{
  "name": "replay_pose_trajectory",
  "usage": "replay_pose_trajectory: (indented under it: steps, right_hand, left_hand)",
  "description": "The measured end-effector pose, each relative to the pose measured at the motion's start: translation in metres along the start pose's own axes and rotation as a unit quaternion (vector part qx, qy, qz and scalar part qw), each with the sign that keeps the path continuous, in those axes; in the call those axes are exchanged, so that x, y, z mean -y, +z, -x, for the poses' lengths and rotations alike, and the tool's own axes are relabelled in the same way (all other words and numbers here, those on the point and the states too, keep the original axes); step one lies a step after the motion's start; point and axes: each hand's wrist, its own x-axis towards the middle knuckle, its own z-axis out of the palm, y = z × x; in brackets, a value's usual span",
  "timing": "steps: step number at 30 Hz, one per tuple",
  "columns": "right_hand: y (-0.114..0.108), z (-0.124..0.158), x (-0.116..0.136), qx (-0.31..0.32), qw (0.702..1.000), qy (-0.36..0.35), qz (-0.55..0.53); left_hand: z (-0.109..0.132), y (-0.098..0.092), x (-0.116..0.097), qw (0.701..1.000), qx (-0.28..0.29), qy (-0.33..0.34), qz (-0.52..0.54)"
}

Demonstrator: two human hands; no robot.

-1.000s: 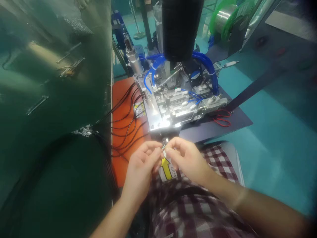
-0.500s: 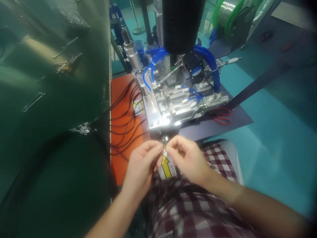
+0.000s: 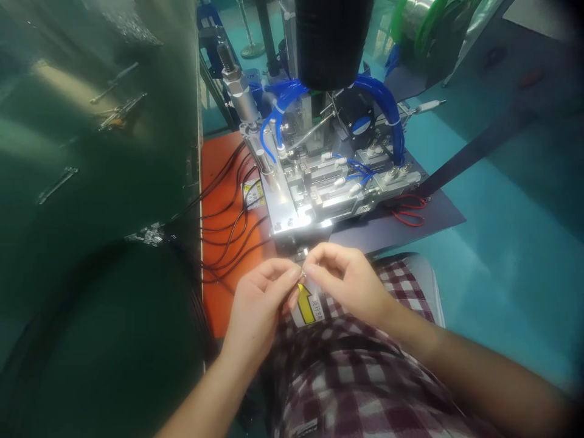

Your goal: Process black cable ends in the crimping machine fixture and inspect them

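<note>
My left hand [image 3: 262, 298] pinches a tiny shiny metal piece [image 3: 302, 274] between thumb and forefinger, too small to name. Right against it is my right hand [image 3: 349, 277], closed with its thumb and forefinger tips together; what they hold, if anything, is hidden. Both hands are in front of the metal machine [image 3: 319, 201], just below its bright front edge. Under the fingertips lies a white label with a yellow arrow [image 3: 306, 306]. Several thin black cables [image 3: 232, 237] cross the orange surface beside my left hand.
To the left, a dark green table [image 3: 100, 316] carries a bundle of black cables with metal ends [image 3: 152, 234] and several small metal tools [image 3: 58, 185]. A thick black tube [image 3: 335, 45] hangs over the machine. A green spool of wire [image 3: 417, 24] is at the upper right.
The right fingertips have drawn slightly apart from the left ones, so the tiny metal piece shows more clearly. The left hand stays nearly in place. The whole view has shifted a little.
</note>
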Motion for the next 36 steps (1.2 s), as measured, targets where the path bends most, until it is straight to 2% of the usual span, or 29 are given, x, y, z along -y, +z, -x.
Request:
replay_pose_trajectory:
  steps: [6, 17, 22, 26, 30, 36]
  right_hand:
    - [-0.009, -0.002, 0.004, 0.066, 0.994, 0.054, -0.071]
    - [-0.017, -0.004, 0.008, 0.093, 0.985, 0.119, -0.083]
    - [-0.028, -0.010, 0.007, 0.204, 0.962, 0.159, -0.088]
    - [-0.039, -0.016, 0.012, 0.278, 0.946, 0.160, -0.041]
    - [-0.046, -0.019, 0.014, 0.324, 0.936, 0.134, -0.010]
    - [-0.048, -0.022, 0.019, 0.365, 0.920, 0.141, 0.022]
  left_hand:
    - [0.000, -0.001, 0.003, 1.000, 0.002, 0.006, -0.020]
    - [0.001, -0.006, 0.007, 0.997, 0.011, 0.028, -0.073]
    - [0.007, -0.007, 0.003, 0.987, 0.047, 0.062, -0.140]
    - [0.011, -0.006, 0.000, 0.976, 0.069, 0.080, -0.189]
    - [0.012, -0.006, 0.000, 0.970, 0.089, 0.084, -0.210]
    - [0.013, -0.007, 0.002, 0.968, 0.114, 0.076, -0.211]
